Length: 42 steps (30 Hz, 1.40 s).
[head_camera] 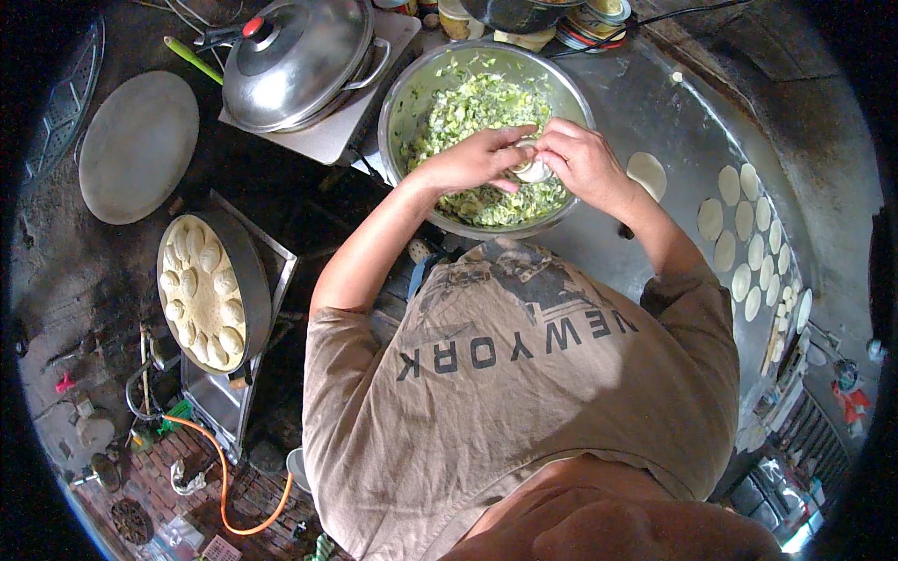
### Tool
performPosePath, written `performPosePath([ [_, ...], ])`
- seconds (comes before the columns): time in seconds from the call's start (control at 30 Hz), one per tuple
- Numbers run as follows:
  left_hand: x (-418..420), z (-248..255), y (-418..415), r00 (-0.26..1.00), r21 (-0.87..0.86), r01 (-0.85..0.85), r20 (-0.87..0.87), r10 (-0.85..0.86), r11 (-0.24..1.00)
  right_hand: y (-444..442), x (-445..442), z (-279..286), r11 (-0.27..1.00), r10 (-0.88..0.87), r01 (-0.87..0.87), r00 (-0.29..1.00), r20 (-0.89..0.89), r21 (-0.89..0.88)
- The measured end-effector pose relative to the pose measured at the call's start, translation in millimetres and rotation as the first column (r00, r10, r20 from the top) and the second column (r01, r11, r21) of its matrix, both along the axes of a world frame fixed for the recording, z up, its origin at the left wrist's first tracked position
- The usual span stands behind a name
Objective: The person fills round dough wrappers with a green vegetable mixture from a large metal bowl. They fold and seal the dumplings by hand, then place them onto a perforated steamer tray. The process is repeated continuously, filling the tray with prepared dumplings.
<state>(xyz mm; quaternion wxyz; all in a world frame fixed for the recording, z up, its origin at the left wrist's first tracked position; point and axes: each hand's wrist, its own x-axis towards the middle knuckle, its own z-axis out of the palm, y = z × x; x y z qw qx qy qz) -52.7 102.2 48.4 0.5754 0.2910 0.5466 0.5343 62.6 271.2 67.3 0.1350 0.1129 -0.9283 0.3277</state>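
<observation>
A large metal bowl (387, 133) of chopped green vegetable filling (484, 102) stands in front of me. Above the filling, both my hands hold one piece of dough (537, 170), partly hidden by the fingers. My left hand (484, 158) cups its side, fingers spread around it. The fingertips of my right hand (579, 158) pinch its edge. A single round dough wrapper (646, 175) lies on the metal table just right of my right wrist. More flat wrappers (710, 219) lie in rows farther right, with small dough pieces (782, 308) beyond them.
Left of me, a round steamer pan (256, 294) holds several pleated dumplings (188, 282). A lidded wok (298, 63) stands on a cooker (330, 137) behind it, near a round grey lid (139, 147). An orange hose (224, 484) runs low at the left. Stacked dishes (596, 31) stand behind the bowl.
</observation>
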Motion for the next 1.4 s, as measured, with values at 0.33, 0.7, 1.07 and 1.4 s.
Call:
performPosePath([
  [0.33, 34, -79, 45, 0.37, -0.231, -0.62, 0.757, 0.539, 0.75, -22, -9, -25, 0.928, -0.232, 0.246, 0.969, 0.08, -0.281],
  [0.7, 41, -60, 39, 0.538, -0.154, -0.633, 0.616, 0.575, 0.758, -17, -1, -12, 0.993, -0.115, 0.109, 0.979, -0.167, -0.047],
  [1.07, 50, -56, 54, 0.393, -0.095, -0.853, 0.528, 0.753, 0.513, -25, 0, -16, 0.916, -0.256, 0.248, 0.967, 0.019, -0.316],
  [1.4, 49, -57, 42, 0.589, -0.148, -0.703, 0.425, 0.687, 0.695, -13, 3, -12, 0.998, -0.055, 0.049, 0.988, -0.142, -0.047],
])
